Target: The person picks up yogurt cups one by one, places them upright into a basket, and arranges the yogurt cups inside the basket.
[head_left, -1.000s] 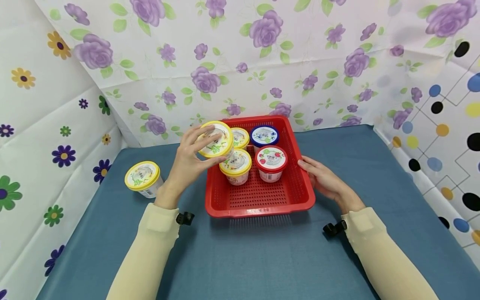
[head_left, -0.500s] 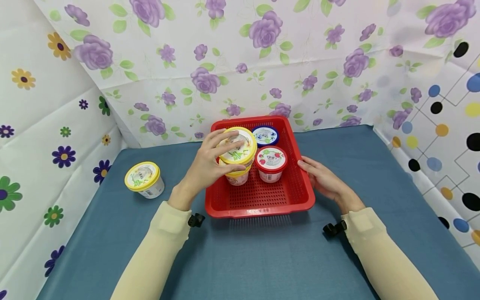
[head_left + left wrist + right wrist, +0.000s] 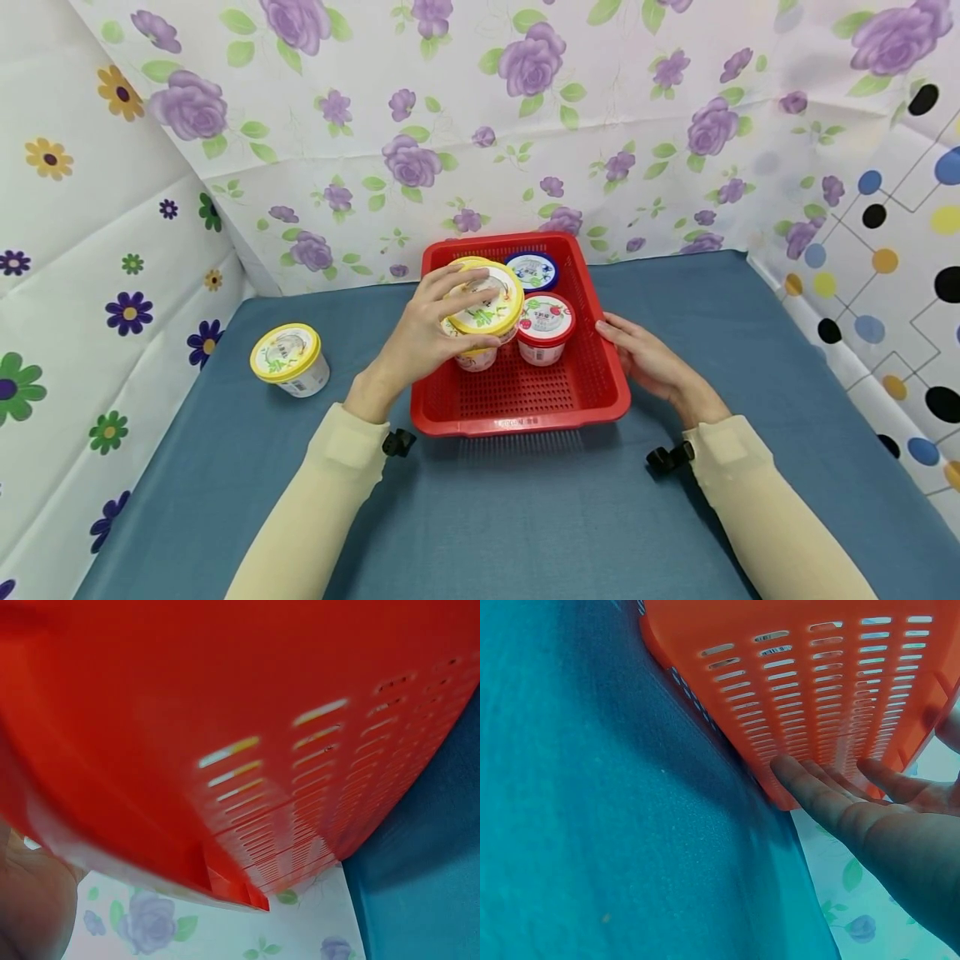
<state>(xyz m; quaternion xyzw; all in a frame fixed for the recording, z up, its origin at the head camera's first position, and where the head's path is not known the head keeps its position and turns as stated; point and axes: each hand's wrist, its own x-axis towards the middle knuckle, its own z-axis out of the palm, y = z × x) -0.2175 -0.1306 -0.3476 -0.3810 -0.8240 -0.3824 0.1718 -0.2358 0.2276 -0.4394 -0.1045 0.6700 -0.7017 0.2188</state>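
Note:
My left hand (image 3: 431, 325) grips a white tub with a yellow lid (image 3: 487, 302) from its left side, thumb in front and fingers spread over the lid. It overlaps two other yellow-lidded tubs (image 3: 476, 362) standing in the red plastic basket (image 3: 517, 423), and mostly hides them. Just right of it are a red-lidded tub (image 3: 545, 321) and a blue-lidded tub (image 3: 532, 272). My right hand (image 3: 652, 362) holds the basket's right side, thumb on the rim. In the right wrist view its fingers (image 3: 829, 799) lie along the slotted outer wall.
Another yellow-lidded tub (image 3: 288, 358) stands on the blue cloth (image 3: 525, 517), left of the basket. Behind the table hangs a flowered sheet (image 3: 465, 125); a dotted sheet (image 3: 900, 275) closes the right side. The left wrist view is mostly filled by the basket's outer wall (image 3: 135, 712).
My left hand has carried the yellow-lidded tub rightward and lower, from the basket's back left corner to beside the red-lidded tub. My right hand and the basket stay put.

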